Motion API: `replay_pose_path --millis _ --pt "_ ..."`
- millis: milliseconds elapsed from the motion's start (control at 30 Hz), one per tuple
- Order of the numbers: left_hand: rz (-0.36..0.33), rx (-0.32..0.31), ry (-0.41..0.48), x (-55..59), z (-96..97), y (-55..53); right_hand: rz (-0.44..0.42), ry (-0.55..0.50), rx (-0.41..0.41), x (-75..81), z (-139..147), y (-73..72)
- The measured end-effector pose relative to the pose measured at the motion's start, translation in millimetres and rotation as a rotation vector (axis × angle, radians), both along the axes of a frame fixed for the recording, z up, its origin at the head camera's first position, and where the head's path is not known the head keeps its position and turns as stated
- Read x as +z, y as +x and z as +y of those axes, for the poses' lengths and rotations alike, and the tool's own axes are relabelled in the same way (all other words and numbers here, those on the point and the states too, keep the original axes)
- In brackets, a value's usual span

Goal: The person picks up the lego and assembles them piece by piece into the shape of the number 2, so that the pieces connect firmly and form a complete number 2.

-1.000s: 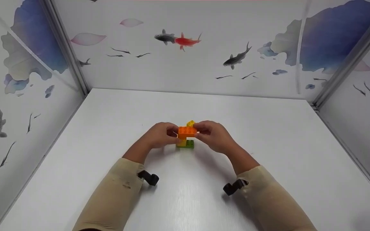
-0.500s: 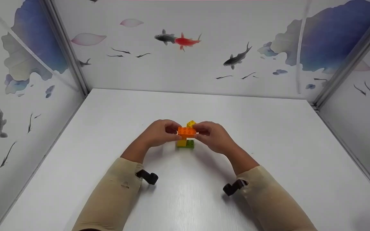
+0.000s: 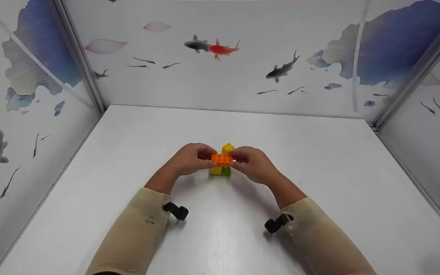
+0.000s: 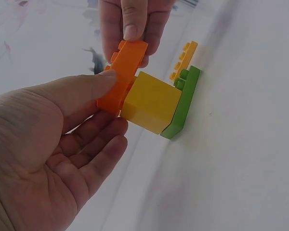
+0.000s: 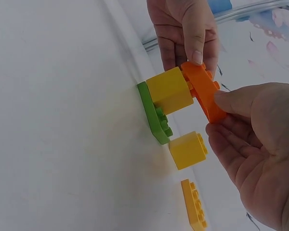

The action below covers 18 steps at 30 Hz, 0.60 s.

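Both hands (image 3: 185, 160) (image 3: 256, 163) pinch the orange brick (image 3: 222, 159), seemingly unseated; yellow block (image 5: 168, 89) on green plate (image 4: 186, 100), done; two yellow bricks (image 5: 187, 151) (image 5: 190, 204) loose.

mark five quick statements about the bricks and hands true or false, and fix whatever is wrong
1. The left hand and the right hand both hold the orange brick. True.
2. A yellow block sits on the green brick. True.
3. Every stud on the green brick is covered. False: bare studs show at one end.
4. The orange brick lies on the table. False: it is held up, over the yellow block that sits on the green brick.
5. A second yellow block stands apart from the one on the green brick. True.
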State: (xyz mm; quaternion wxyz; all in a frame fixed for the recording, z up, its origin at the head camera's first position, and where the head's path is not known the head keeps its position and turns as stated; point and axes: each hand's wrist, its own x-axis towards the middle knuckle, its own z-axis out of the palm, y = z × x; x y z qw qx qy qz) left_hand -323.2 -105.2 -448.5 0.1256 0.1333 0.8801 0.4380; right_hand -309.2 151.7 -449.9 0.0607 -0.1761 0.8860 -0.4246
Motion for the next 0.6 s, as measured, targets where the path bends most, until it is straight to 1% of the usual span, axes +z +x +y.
replay_pose_path --millis 167,333,600 --pt "-0.005 0.008 -0.017 -1.5 2.1 -1.0 -0.008 0.012 -0.006 -0.3 -0.4 0.5" --pt "-0.018 0.025 -0.014 -2.4 3.0 -1.6 -0.012 0.014 -0.015 -0.3 -0.5 0.3" --pt "-0.02 0.03 -0.012 -2.2 3.2 -1.6 -0.017 0.01 -0.004 1.4 -0.5 0.7"
